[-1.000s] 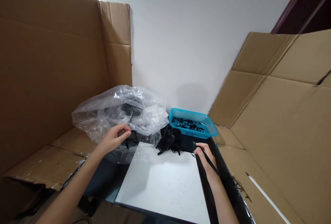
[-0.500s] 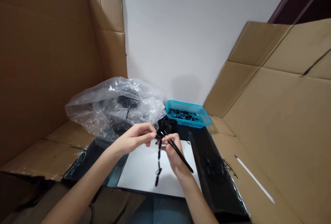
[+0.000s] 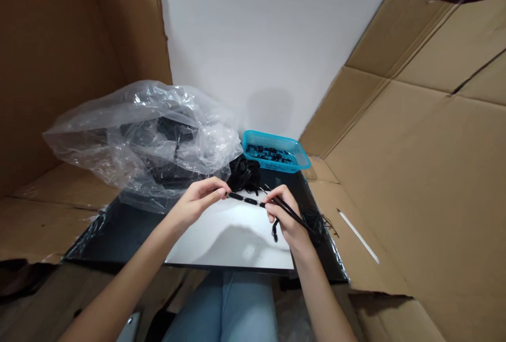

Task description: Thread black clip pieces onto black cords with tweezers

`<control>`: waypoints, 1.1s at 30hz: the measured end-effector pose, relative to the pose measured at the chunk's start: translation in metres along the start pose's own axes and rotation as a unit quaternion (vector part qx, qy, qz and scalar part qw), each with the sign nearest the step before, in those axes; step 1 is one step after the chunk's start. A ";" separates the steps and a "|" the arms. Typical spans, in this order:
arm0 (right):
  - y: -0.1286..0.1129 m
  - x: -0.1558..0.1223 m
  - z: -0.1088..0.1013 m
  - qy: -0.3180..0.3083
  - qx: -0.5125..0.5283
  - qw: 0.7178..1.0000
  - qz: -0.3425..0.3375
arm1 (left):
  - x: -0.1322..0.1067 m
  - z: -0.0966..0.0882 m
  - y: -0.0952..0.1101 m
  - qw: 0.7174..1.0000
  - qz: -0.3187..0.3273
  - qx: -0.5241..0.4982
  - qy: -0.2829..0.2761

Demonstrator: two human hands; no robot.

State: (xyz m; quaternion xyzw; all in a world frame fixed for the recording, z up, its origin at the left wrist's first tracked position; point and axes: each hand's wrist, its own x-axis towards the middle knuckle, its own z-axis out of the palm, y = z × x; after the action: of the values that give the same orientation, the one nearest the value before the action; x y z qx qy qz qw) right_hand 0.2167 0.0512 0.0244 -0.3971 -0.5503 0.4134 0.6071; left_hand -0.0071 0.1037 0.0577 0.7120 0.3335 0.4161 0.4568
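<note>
A string of small black oblong pieces (image 3: pixel 250 201) is stretched between my two hands above a white sheet (image 3: pixel 221 244). Its left end is pinched between the thumb and fingers of my left hand (image 3: pixel 201 199). My right hand (image 3: pixel 285 214) pinches it further along, and a short black tail hangs below those fingers. Black tweezers (image 3: pixel 285 206) lie across the same hand, their thin tips pointing up and left. Just beyond my hands sits a heap of black strips (image 3: pixel 244 174).
A blue basket (image 3: pixel 302 160) with many small black pieces stands at the back. Clear plastic bag (image 3: pixel 142 120) bulges at left over dark contents. Black strands (image 3: pixel 316 221) lie right of my right hand, and a white pencil-like stick (image 3: pixel 359 236) beyond. Cardboard walls (image 3: pixel 415 163) flank the work surface.
My hands have moved apart, pulling the string from hanging down to nearly level between them. The tweezers remain in my right hand. The view has tilted down and shifted.
</note>
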 end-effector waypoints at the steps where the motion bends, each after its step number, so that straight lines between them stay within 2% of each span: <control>1: -0.004 0.000 -0.003 0.001 -0.035 0.999 -0.009 | -0.002 0.004 -0.003 1.000 0.001 -0.005 0.008; 5: -0.004 -0.010 -0.010 -0.018 -0.202 0.976 -0.082 | -0.018 0.020 -0.024 0.998 0.003 -0.013 0.062; 8: 0.020 -0.026 -0.007 -0.056 -0.286 0.946 -0.138 | -0.043 0.029 -0.044 0.995 -0.001 0.014 0.099; 10: 0.039 -0.040 -0.002 -0.067 -0.300 0.943 -0.126 | -0.061 0.033 -0.054 0.994 -0.025 0.041 0.096; 13: 0.056 -0.060 0.004 -0.050 -0.307 0.945 -0.101 | -0.083 0.038 -0.062 0.992 -0.054 0.064 0.091; 17: 0.050 -0.074 0.016 -0.008 -0.262 0.958 -0.113 | -0.097 0.044 -0.063 0.989 -0.055 0.072 0.116; 20: 0.037 -0.078 0.030 -0.025 -0.221 0.967 -0.125 | -0.100 0.049 -0.061 0.991 -0.044 0.050 0.114; 25: 0.025 -0.078 0.050 -0.054 -0.198 0.965 -0.163 | -0.103 0.052 -0.055 0.995 -0.048 -0.029 0.084; 29: 0.025 -0.076 0.053 -0.058 -0.195 0.966 -0.162 | -0.104 0.051 -0.048 0.993 -0.064 -0.074 0.062; 33: 0.026 -0.076 0.054 -0.057 -0.185 0.969 -0.156 | -0.104 0.050 -0.045 0.994 -0.063 -0.068 0.062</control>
State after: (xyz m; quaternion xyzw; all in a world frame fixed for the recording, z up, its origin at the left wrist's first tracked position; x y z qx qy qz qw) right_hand 0.1575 -0.0100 -0.0217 -0.3879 -0.7062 0.2268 0.5472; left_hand -0.0114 0.0125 -0.0262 0.6296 0.3766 0.4514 0.5079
